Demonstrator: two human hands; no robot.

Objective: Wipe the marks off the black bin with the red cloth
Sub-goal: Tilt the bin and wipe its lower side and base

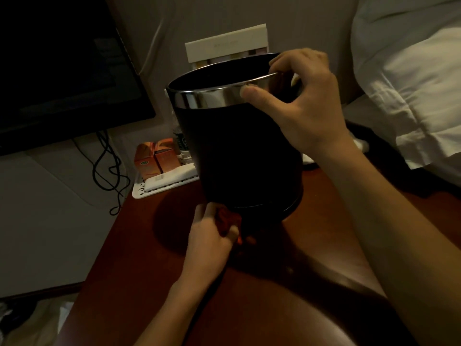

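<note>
No text can be read anywhere in the dim view. The orange boxes (pixel 152 159) carry small round green marks, the bottle (pixel 181 143) behind the bin has a dark label with pale print, the cream card (pixel 225 43) at the back bears a faint line of lettering, and the white tray (pixel 159 188) shows small marks on its edge, but all of it is too blurred or small to make out.

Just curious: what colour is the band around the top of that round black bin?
Shiny silver, like polished metal, above the black bin body; seen in the head view.
</note>
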